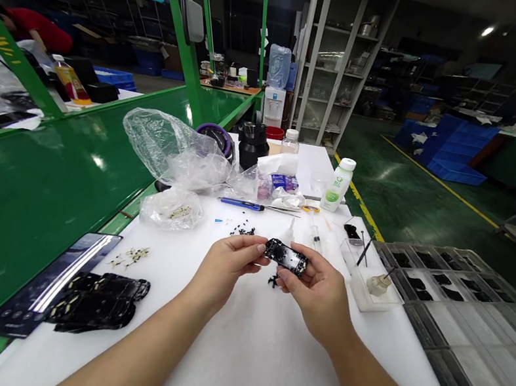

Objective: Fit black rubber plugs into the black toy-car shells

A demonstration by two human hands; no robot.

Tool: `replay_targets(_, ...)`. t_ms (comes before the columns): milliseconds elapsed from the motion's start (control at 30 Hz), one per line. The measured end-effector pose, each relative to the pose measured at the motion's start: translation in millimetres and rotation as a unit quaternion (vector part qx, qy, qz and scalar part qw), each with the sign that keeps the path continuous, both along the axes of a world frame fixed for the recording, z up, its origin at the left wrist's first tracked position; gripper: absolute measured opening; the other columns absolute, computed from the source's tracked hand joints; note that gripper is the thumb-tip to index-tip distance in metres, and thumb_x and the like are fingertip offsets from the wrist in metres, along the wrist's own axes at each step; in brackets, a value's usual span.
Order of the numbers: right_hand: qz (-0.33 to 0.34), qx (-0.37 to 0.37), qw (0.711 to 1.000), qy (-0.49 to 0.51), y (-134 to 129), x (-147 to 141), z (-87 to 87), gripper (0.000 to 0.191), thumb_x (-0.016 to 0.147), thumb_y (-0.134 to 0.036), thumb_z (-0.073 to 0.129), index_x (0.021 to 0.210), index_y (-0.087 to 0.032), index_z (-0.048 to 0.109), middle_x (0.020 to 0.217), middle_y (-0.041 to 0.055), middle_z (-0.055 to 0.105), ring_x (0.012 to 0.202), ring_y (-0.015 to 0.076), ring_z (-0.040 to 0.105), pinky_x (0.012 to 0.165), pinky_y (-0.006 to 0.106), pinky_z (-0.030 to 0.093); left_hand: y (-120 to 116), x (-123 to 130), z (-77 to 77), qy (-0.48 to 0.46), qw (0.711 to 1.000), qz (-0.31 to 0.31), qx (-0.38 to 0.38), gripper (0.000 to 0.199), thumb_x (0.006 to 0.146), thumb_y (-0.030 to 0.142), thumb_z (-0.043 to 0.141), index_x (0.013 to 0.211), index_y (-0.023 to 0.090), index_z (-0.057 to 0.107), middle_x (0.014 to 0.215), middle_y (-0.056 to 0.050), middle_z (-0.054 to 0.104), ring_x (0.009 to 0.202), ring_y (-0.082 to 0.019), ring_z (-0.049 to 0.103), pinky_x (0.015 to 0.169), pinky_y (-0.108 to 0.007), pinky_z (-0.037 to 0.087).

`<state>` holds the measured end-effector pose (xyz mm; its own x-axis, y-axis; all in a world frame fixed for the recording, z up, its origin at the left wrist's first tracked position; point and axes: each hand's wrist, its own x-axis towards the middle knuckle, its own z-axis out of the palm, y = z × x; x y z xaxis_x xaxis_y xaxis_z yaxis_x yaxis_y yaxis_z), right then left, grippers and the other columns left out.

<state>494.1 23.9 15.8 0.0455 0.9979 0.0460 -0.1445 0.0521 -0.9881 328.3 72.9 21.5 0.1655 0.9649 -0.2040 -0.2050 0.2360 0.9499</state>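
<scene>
Over the middle of the white table, I hold a small black toy car body [274, 249] with openings through it and pale bits near one end. My left hand [230, 261] pinches its left end between thumb and fingers. At the right end, my right hand [315, 290] grips it with the thumb below. Under it lies a small heap of black parts [273, 281]; more tiny black parts [244, 231] are scattered behind my left hand. Several similar black car bodies [98, 305] sit at the left, near a pile of small cream-coloured parts [131, 256].
A dark tablet-like panel [37, 297] lies at the left edge. Plastic bags [179, 159], a blue pen-like tool [242, 203], a syringe [315, 237] and a white bottle [338, 184] are toward the back. On the right are a clear tray [381, 302] and a compartment box [471, 344].
</scene>
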Motion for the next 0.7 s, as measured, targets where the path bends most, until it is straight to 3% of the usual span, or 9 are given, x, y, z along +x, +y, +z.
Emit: replay_targets(700,-0.016,0.119,0.984,-0.131,-2.3,8.4,-3.6,0.038,0.081,-0.024,0.070,0.119,-0.023,0.062,0.093,0.0017,0.072,0.079,0.0170,0.069,0.075,0.031,0.061,-3.2,0.0,3.6,-0.023,0.999,-0.009,0.022,0.017,0.070,0.026,0.079,0.084,0.017,0.075,0.071,-0.002,0.073,0.069,-0.012,0.064,0.069,-0.022,0.049)
